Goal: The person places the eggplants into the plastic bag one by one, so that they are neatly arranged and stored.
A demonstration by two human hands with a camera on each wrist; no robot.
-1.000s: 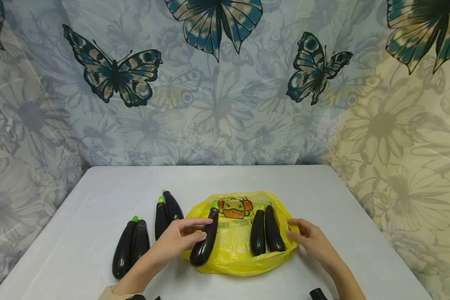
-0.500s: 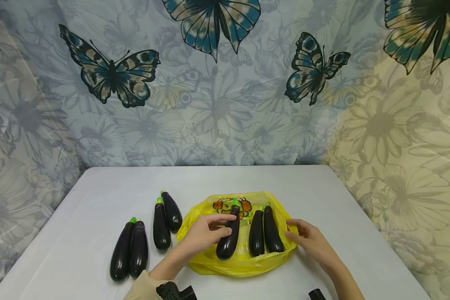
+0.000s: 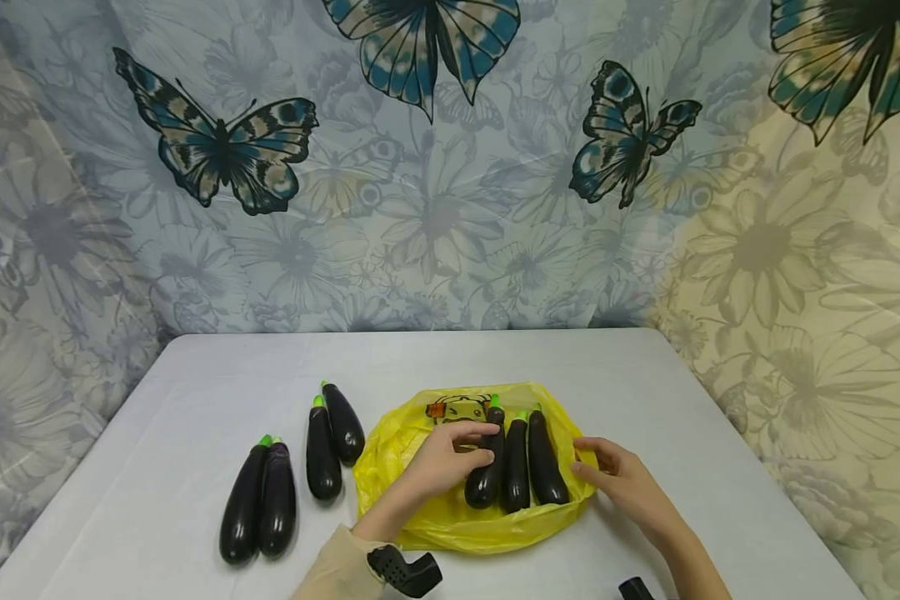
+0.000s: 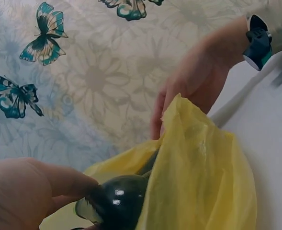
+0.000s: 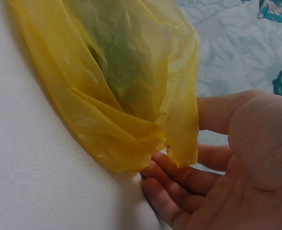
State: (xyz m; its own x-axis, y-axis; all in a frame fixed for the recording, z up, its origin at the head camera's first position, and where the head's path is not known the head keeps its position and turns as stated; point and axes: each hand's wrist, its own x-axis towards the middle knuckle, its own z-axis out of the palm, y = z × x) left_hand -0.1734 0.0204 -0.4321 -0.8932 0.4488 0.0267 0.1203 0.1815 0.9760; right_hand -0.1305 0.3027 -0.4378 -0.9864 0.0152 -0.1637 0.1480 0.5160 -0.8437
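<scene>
A yellow plastic bag [image 3: 420,521] with a printed cartoon face lies spread on the white table. My left hand [image 3: 442,460] grips a dark eggplant [image 3: 483,486] with a green stem between thumb and fingers, inside the bag's opening. Right beside it, two more eggplants [image 3: 546,467] lie side by side in the bag. In the left wrist view the held eggplant [image 4: 124,199] shows its glossy rounded end. My right hand [image 3: 626,479] pinches the bag's right edge; the right wrist view shows the thumb behind the yellow film [image 5: 179,105] and the fingers below its rim.
Left of the bag lie two eggplants [image 3: 258,504] close together, with another pair [image 3: 324,450] behind them. The white table [image 3: 585,358] ends at a wall cloth [image 3: 450,217] printed with butterflies. A black wrist camera [image 3: 405,572] sits on my left wrist.
My left hand has carried the eggplant rightward over the bag, from its left edge to beside the two eggplants inside. The right hand keeps its hold on the bag's edge.
</scene>
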